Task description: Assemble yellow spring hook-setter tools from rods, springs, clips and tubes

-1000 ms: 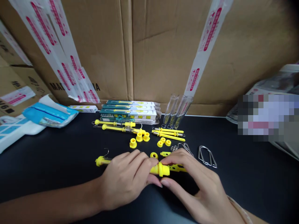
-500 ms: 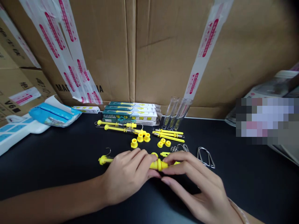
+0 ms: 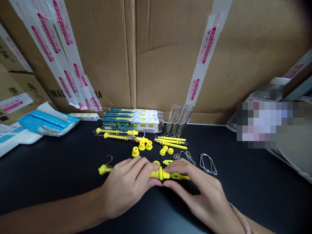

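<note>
A tubular spring scale (image 3: 156, 174) with yellow ends lies level just above the black table. My left hand (image 3: 131, 182) is wrapped over its middle, hiding most of the tube. From the left end sticks a thin wire hook (image 3: 109, 159). My right hand (image 3: 197, 185) is closed on the yellow tapered cap (image 3: 166, 175) at the right end, thumb below and fingers above. Past that cap a flat yellow strip with holes (image 3: 179, 176) shows under my right fingers; whether it joins the scale I cannot tell.
Behind my hands lie yellow caps (image 3: 142, 145), two spring scales (image 3: 117, 132), yellow rods with springs (image 3: 172, 143), clear tubes (image 3: 179, 120), metal hooks (image 3: 208, 164) and stacked boxes (image 3: 133, 122). A blue packet (image 3: 48, 122) is left, a bottle (image 3: 268, 91) right. Cardboard (image 3: 158, 71) walls the back.
The whole scene has shifted slightly left as the view turned. My right fingers have drawn in on the cap, and more of the flat yellow strip shows. My left hand keeps its hold.
</note>
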Demonstrator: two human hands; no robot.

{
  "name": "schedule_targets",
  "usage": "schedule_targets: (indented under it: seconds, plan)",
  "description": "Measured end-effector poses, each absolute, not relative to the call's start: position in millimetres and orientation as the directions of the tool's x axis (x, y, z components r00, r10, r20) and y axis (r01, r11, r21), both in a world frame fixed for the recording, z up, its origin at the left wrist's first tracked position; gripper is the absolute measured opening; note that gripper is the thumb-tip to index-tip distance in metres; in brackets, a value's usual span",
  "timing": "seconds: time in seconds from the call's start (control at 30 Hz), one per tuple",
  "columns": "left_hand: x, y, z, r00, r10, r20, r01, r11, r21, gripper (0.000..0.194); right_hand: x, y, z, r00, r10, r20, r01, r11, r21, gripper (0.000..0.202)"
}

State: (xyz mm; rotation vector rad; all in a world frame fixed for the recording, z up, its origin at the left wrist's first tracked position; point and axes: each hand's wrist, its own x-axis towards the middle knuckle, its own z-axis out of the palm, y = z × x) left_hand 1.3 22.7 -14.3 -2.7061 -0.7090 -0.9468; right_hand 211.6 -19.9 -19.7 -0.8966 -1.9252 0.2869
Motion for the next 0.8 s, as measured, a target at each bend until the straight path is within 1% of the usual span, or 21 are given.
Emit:
schedule_targets:
  seconds: [0.07,0.17,0.2,0.3,0.4,0.57,0.63,0.73,0.8]
  plan:
    - [0.9,22.5,-14.1,0.685,0.369,0.628,0.492,-0.871,-0.024,0.027,212.0,-19.4,-19.6,-0.283,0.690,0.666,0.445,0.709,-0.546,0.017]
    - [1.2,22.7,-14.0,0.689,0.359,0.630,0.484,-0.875,-0.031,0.027,211.9,-18.8,-21.1,-0.270,0.703,0.658,0.412,0.702,-0.581,0.012]
    - [1.5,22.9,-14.1,0.688,0.361,0.629,0.482,-0.876,-0.024,0.027,211.7,-18.6,-21.8,-0.267,0.698,0.664,0.405,0.707,-0.580,0.012]
    - [2.6,23.6,-15.1,0.687,0.371,0.624,0.476,-0.879,-0.002,0.029,210.9,-18.7,-23.2,-0.303,0.653,0.695,0.398,0.749,-0.530,0.022]
    - [2.6,24.0,-16.1,0.689,0.367,0.625,0.478,-0.878,-0.012,0.029,210.4,-19.6,-22.8,-0.326,0.639,0.696,0.420,0.758,-0.499,0.028]
    - [0.8,22.9,-16.0,0.678,0.384,0.627,0.500,-0.866,-0.010,0.026,211.4,-21.6,-19.1,-0.293,0.699,0.653,0.492,0.696,-0.524,0.032]
    - [0.6,22.3,-15.2,0.687,0.376,0.622,0.492,-0.871,-0.016,0.025,212.3,-21.6,-18.7,-0.291,0.722,0.628,0.506,0.673,-0.540,0.026]
    - [1.4,21.4,-14.2,0.696,0.350,0.627,0.475,-0.879,-0.036,0.023,213.1,-20.6,-21.5,-0.290,0.765,0.575,0.520,0.630,-0.577,0.008]
    - [2.5,21.1,-13.9,0.696,0.346,0.629,0.475,-0.879,-0.041,0.022,213.1,-19.7,-24.5,-0.297,0.769,0.566,0.505,0.629,-0.591,0.005]
